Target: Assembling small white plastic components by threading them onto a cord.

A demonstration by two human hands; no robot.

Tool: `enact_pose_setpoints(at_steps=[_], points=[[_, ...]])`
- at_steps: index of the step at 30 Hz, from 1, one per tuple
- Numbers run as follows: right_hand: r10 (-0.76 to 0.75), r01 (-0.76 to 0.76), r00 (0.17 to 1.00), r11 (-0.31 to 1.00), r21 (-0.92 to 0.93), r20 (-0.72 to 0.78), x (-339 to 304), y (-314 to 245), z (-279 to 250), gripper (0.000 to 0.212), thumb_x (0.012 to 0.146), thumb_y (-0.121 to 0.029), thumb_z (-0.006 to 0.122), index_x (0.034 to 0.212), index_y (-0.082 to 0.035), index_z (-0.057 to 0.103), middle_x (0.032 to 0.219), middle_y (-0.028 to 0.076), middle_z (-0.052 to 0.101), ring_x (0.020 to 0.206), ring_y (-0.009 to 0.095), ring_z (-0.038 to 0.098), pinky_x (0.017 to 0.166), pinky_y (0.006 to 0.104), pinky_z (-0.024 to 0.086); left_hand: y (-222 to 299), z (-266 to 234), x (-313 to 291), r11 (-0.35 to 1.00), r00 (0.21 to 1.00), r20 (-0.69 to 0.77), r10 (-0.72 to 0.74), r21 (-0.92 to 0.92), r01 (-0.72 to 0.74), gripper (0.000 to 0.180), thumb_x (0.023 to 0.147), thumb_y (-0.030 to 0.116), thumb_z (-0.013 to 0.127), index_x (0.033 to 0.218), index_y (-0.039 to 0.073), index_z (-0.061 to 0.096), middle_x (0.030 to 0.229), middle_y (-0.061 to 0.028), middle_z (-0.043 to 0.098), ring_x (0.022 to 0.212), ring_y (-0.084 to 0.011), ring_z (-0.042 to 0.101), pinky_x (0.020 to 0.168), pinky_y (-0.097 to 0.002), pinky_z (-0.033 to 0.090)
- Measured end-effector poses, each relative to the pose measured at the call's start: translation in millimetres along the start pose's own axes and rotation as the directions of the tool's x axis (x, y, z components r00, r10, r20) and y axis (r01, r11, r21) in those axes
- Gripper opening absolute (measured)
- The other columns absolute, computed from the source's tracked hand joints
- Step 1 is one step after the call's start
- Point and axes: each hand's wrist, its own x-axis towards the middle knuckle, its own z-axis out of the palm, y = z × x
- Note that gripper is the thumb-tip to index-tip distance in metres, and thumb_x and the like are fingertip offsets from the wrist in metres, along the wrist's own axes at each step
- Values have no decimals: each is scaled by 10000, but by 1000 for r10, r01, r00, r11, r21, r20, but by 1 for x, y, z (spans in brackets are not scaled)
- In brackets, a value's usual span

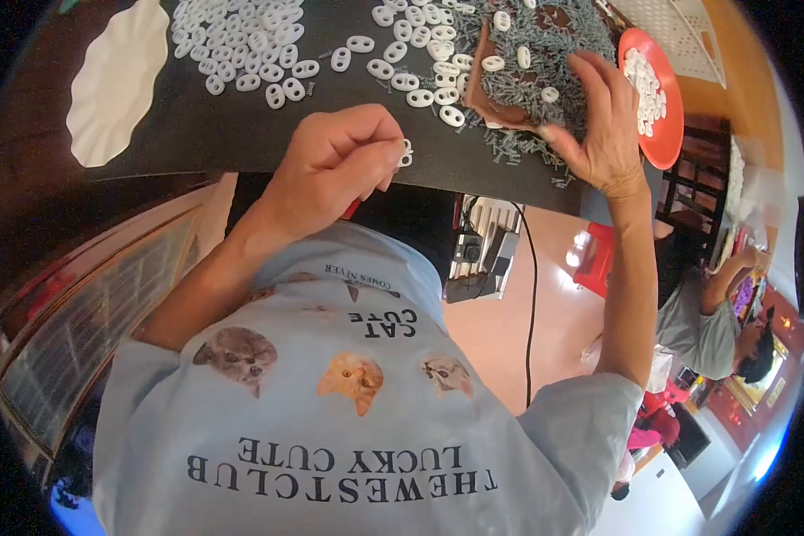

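My left hand [341, 159] is closed near the front edge of the dark table, its fingers pinching a small white oval piece with two holes [406, 154]. Over a heap of small grey screw-like pieces [563, 80] at the right, my right hand [609, 134] is open, thumb and fingers spread apart. Whether its fingertips touch the heap I cannot tell. Under part of the heap lies a brown sheet [481, 76]. Loose white two-hole pieces [405, 82] lie between the hands, some on the grey heap.
A large pile of white two-hole pieces [241, 36] covers the table's far left, beside a white wavy-edged tray [116, 85]. At the right edge, a red plate [661, 147] holds more white pieces. A black cable [533, 295] hangs below the table. Another person [701, 322] is at the right.
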Motion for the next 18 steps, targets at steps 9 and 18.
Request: enact_pose_setpoints(at_steps=[9, 18], points=[[101, -103, 994, 992, 70, 30, 39, -2, -8, 520, 818, -311, 647, 1204, 0, 490, 1163, 187, 494, 1064, 359, 494, 918, 431, 400, -1, 4, 0, 999, 998, -51, 42, 36, -40, 165, 904, 131, 531, 782, 23, 557, 628, 23, 532, 529, -17, 430, 463, -199, 330], [85, -80, 989, 996, 51, -121, 34, 16, -2, 270, 839, -104, 623, 1076, 1, 546, 1035, 164, 542, 953, 330, 536, 833, 394, 439, -3, 6, 0, 998, 997, -63, 51, 36, -49, 163, 902, 135, 534, 793, 18, 565, 635, 22, 536, 553, -15, 436, 484, -194, 340]])
